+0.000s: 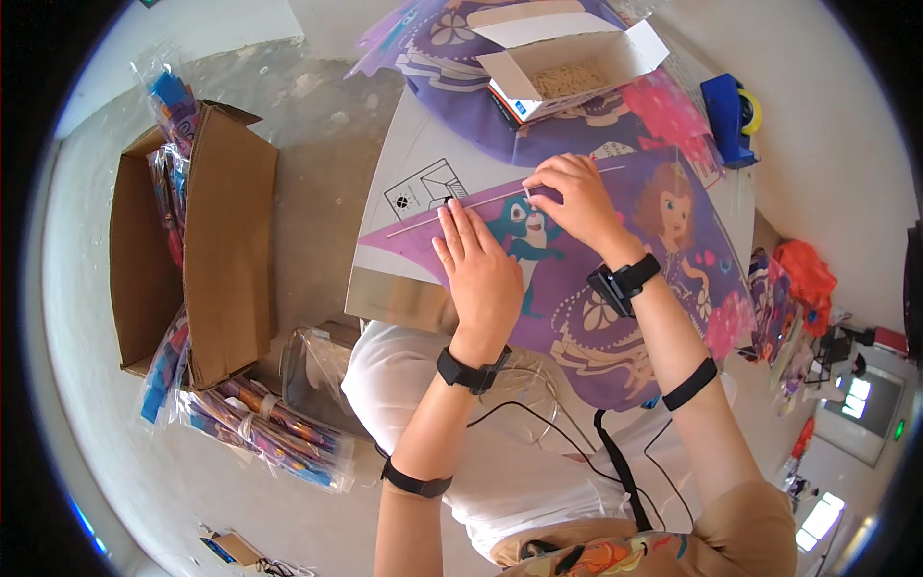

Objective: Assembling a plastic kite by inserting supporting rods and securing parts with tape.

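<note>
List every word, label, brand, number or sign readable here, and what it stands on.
No wording is clear enough to quote.
White open box: side print and a blue patch, too small to read.
White tabletop: black-outlined diagram, its small lettering unreadable.
Purple sheet: cartoon figures, no lettering I can make out.
Small green light or sign, far right: too blurred.
</note>
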{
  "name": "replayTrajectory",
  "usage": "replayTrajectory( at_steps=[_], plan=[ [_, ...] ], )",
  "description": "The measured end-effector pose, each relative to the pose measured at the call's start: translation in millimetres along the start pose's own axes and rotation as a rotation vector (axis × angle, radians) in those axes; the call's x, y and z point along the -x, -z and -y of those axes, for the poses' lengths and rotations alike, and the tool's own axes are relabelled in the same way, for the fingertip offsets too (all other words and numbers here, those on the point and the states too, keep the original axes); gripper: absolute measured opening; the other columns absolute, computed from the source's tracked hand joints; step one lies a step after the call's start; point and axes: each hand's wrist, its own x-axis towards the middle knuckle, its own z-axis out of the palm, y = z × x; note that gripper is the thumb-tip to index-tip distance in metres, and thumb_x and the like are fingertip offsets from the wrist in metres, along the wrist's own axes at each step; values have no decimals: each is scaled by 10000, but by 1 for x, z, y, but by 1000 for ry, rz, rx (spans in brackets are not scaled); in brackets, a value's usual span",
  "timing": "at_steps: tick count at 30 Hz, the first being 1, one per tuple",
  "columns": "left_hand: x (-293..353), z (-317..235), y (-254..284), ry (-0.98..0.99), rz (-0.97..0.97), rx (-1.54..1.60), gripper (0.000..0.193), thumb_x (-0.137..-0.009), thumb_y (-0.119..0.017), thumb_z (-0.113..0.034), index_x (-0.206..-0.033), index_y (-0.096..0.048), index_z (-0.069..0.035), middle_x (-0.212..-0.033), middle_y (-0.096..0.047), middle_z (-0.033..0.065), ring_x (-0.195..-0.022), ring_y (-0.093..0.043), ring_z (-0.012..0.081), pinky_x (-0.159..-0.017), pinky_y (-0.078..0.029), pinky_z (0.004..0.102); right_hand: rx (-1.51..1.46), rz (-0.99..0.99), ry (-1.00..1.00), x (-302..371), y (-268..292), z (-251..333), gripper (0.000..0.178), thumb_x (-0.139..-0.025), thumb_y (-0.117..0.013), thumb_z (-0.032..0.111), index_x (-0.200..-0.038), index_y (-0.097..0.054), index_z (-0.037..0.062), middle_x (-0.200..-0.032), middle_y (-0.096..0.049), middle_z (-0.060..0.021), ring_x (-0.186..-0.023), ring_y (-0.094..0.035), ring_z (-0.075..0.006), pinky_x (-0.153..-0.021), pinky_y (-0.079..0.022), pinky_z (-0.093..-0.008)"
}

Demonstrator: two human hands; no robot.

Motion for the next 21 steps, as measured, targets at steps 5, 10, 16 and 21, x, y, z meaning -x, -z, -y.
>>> replayTrajectory(
  at_steps=[5, 10, 16, 21],
  plan=[
    [0, 1, 0, -7, 9, -34, 813, -812, -648, -194, -1413, -225, 155, -1509, -200, 306, -1440, -132, 427, -1138, -193, 554, 10, -26, 41, 0, -3, 1, 149, -736, -740, 139, -868, -681, 102, -920, -625, -14, -944, -562, -221, -906, -381, -362],
    [-1, -1, 0, -9, 5, -63, 812, -809, -650, -202, -1409, -235, 156, -1507, -205, 309, -1440, -136, 424, -1136, -199, 554, 7, -22, 32, -1, -2, 3, 135, -740, -733, 133, -857, -675, 104, -914, -623, -8, -937, -567, -216, -900, -383, -365],
    [0, 0, -1, -1, -3, -57, 814, -801, -663, -202, -1407, -248, 150, -1508, -212, 303, -1440, -149, 416, -1140, -203, 542, -2, -17, -17, 0, -3, 5, 154, -748, -725, 126, -890, -668, 108, -935, -626, -20, -963, -569, -227, -903, -382, -371],
    [1, 1, 3, -1, -12, -51, 801, -794, -672, -179, -1410, -263, 128, -1514, -222, 278, -1437, -169, 406, -1136, -219, 537, 20, -130, 5, 3, -9, 10, 181, -743, -714, 98, -905, -635, 96, -937, -606, -30, -964, -565, -234, -913, -393, -395]
  ],
)
